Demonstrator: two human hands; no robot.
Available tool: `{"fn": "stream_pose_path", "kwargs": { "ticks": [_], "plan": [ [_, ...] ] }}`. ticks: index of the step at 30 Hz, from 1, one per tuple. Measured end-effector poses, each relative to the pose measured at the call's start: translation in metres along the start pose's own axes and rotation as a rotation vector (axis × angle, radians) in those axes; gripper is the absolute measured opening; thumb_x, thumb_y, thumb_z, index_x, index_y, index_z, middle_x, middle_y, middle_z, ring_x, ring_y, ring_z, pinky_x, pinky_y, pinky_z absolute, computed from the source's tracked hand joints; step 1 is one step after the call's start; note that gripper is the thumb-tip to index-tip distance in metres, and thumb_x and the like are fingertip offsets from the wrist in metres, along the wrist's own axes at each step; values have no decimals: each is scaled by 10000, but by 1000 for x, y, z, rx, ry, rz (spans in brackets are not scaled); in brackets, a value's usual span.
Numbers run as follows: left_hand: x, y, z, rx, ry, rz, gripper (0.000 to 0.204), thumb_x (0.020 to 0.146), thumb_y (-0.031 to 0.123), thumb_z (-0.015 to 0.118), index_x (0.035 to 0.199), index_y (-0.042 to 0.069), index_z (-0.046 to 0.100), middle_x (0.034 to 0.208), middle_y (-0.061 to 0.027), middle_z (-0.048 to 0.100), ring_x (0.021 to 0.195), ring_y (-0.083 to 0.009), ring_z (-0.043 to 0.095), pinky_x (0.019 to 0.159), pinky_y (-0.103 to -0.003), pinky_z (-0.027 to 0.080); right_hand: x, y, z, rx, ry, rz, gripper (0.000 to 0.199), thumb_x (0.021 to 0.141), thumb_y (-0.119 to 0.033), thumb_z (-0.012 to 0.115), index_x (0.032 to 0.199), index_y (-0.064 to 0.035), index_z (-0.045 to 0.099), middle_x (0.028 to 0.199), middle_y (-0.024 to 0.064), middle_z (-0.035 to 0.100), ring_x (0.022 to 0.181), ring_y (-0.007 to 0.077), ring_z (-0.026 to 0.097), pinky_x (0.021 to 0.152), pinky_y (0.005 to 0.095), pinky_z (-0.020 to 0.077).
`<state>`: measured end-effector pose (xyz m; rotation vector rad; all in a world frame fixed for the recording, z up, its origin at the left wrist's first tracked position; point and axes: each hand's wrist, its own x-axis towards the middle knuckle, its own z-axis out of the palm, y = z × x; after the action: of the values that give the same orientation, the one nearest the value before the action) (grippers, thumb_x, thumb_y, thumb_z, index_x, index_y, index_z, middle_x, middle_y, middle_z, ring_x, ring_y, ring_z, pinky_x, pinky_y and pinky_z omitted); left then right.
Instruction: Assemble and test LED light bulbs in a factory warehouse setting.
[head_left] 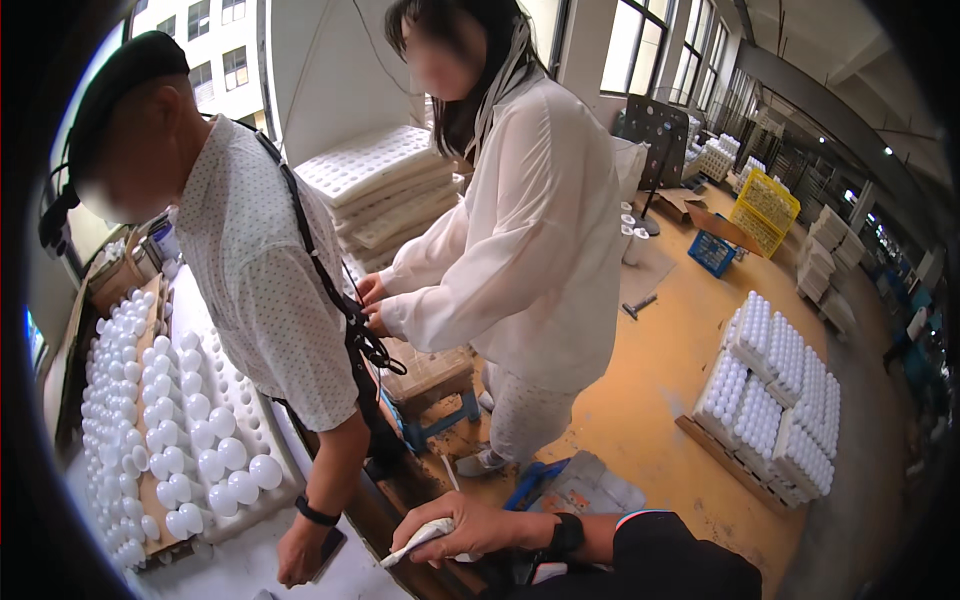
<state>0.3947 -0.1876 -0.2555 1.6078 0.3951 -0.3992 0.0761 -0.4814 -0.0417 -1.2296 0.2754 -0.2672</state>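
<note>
My right hand reaches in from the lower right, in a dark sleeve and a black wristwatch, and is closed on a crumpled white cloth. It is just right of the white worktable. My left hand is out of sight. Close in front, a person in a dotted shirt and black cap stands at the table, one hand resting on it. A second person in a white blouse stands behind, both hands at the black apron straps on the first person's back.
Trays of white bulbs cover the table at left. Stacked white foam trays stand behind the two people. A pallet of bulb trays sits on the yellow floor at right, with yellow and blue crates beyond. A blue stool carries a box.
</note>
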Motion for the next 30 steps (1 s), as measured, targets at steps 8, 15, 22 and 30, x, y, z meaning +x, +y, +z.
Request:
{"fn": "stream_pose_path", "kwargs": {
  "ticks": [8,15,22,30],
  "plan": [
    [-8,-16,0,392,146,226,400,883,266,440,1141,-39,456,1118,-184,483,966,-272,472,855,-397,390,1,11,15,81,-87,-76,211,790,-87,632,998,-53,621,778,7,603,614,51,544,541,172,413],
    [-129,-64,-20,-278,-53,-246,220,802,115,537,1002,27,567,706,-20,499,633,-125,499,588,-274,446,11,4,30,-15,-214,47,258,730,-149,672,952,-24,631,778,62,623,596,94,562,496,208,427],
    [-199,-20,-94,41,-297,184,248,840,168,549,1034,14,561,873,-36,599,718,-105,559,656,-240,455,45,47,57,552,-411,-290,250,859,-253,551,892,-14,488,460,12,387,305,73,253,279,233,190],
    [-314,3,-204,302,229,305,109,806,67,575,893,15,616,768,-29,607,621,-77,557,581,-198,449,23,64,100,496,-457,-209,235,859,-208,558,970,-27,458,514,14,405,332,57,240,316,218,194]
  ]
}}
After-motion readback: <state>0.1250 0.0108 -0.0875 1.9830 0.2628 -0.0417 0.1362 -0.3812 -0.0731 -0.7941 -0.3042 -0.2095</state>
